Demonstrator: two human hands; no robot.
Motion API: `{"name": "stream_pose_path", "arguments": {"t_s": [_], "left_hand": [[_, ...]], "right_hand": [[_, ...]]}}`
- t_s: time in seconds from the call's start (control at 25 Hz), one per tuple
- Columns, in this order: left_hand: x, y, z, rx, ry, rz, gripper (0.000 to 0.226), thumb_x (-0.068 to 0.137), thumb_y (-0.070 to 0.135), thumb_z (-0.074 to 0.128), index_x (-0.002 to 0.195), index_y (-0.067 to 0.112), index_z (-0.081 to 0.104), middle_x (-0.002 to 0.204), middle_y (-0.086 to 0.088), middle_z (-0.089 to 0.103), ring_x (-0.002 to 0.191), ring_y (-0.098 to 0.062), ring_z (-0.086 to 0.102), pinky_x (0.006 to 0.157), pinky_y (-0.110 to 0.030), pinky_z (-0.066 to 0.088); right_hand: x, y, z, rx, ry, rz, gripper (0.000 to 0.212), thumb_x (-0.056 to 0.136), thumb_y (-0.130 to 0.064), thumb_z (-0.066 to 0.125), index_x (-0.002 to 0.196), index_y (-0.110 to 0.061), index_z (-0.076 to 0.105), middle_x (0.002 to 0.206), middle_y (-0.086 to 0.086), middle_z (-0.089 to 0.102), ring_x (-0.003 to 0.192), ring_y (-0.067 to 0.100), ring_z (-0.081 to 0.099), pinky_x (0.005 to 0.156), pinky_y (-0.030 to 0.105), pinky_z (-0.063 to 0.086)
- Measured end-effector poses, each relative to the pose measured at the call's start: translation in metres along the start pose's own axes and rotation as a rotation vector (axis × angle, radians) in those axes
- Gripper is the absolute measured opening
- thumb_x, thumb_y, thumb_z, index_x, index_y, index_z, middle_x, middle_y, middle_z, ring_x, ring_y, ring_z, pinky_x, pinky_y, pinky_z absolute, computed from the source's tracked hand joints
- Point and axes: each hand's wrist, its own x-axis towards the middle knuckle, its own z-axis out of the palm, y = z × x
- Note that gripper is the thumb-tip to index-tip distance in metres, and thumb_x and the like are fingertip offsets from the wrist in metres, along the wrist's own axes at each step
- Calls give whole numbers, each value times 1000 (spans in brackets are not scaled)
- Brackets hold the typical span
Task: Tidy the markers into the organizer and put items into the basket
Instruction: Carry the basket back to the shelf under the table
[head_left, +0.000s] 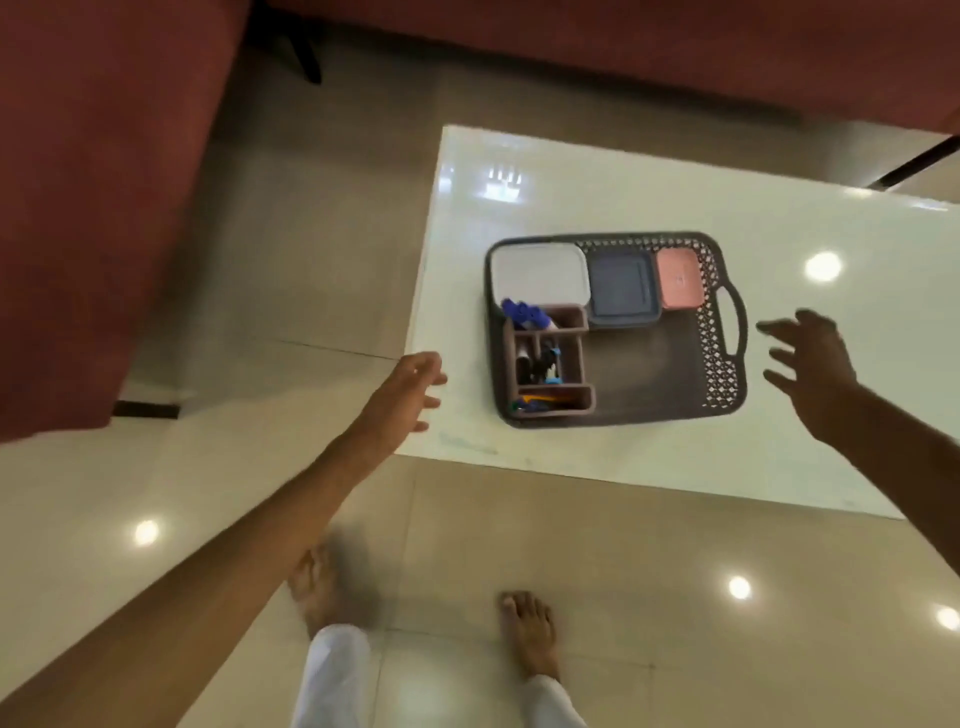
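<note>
Fingers (779, 332) on both my hands spread wide, holding nothing, above a shiny white tabletop (571, 197); tan floor tiles (260, 260), no readable writing.

Both hands (410, 387) (810, 364) outstretched — fingers spread, empty.

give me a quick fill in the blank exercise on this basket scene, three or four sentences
1. The organizer sits inside the ____.
2. Between the white box and the pink box lies a box with a ____ lid.
3. Both the left hand and the right hand hold ____.
4. The basket handle faces the ____ hand.

Missing words: basket; blue; nothing; right
</note>
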Motion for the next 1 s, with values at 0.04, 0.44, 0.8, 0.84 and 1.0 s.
{"name": "stream_pose_path", "arguments": {"t_s": [0.04,0.44,0.8,0.84,1.0], "left_hand": [[13,7,22,-102,9,-40,54,108,59,36,147,23,50,142,1,62,119,-25,64,96,-45,51],[43,50,78,-342,237,-31,52,110,51,35,102,15,73,87,3,74,77,-12,69,76,-28,55],[-113,-97,53,-337,243,-142,35,110,36,49,99,11,71,83,0,75,79,-17,69,92,-39,56],[-137,-121,52,-355,240,-158,36,110,35,47,100,11,71,83,-1,74,80,-18,68,96,-41,55],[-233,-217,48,-355,270,-238,36,110,36,48,110,8,70,92,-4,72,86,-21,67,103,-43,52]], "right_hand": [[13,-8,-2,80,7,8,27,87,-33,54,111,-30,66,109,-9,61,101,12,52,89,27,42],[30,13,23,19,-94,-42,25,100,-10,47,95,-17,70,76,1,59,60,16,53,58,27,40],[-122,152,-24,-61,-267,12,23,100,-8,50,107,-6,71,74,8,60,61,23,58,65,35,53],[-145,172,-26,-58,-283,25,23,101,-9,50,109,-7,71,75,7,60,63,23,58,67,36,53],[-229,250,-29,-80,-330,67,24,106,-12,47,113,-4,69,77,8,61,66,23,58,69,38,52]]}}
